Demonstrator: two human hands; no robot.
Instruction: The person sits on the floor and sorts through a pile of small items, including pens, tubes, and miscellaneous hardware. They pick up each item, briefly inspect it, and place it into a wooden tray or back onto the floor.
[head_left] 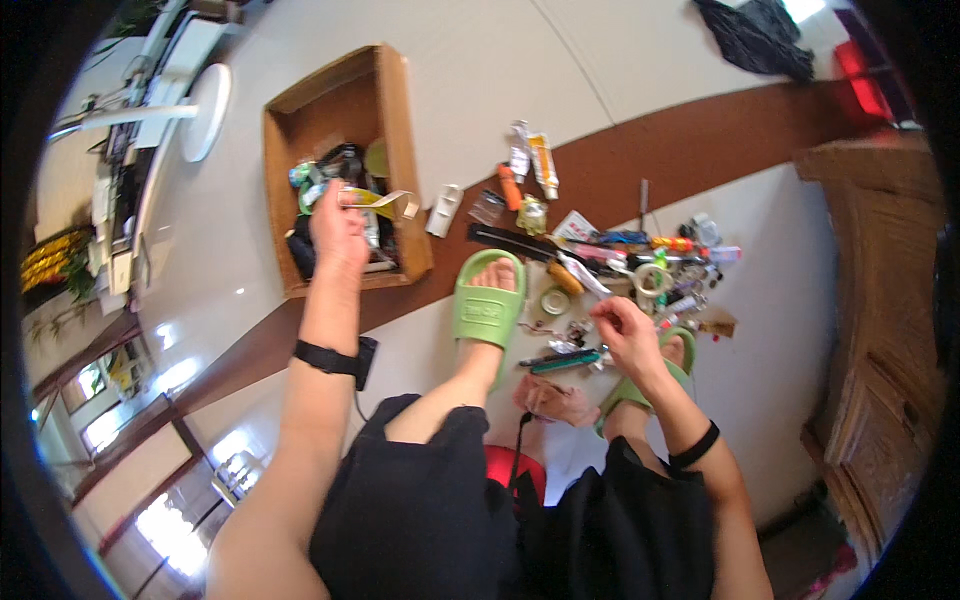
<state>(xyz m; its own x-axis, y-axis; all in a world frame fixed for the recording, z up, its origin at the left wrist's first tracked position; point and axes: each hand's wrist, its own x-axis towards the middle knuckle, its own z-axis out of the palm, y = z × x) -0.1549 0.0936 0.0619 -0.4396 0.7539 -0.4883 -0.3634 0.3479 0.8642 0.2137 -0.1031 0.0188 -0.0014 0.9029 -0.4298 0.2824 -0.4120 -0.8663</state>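
Over the wooden drawer at the left, my left hand pinches a pale, bent strip. Below the strip a yellow item lies or hangs; I cannot tell whether it is also held. Jumbled small things in dark, green and white fill the lower part of the drawer. My right hand is closed with curled fingers, beside a heap of small items on the floor. What it holds, if anything, is hidden. Nearest to it are a roll of tape, a white tube and a green-and-black slim tool.
Green slippers on my feet stand among the items. Between drawer and heap lie a white clip-like piece, an orange item and a yellow tube. A pink cloth lies near my feet. Carved wooden furniture stands at right.
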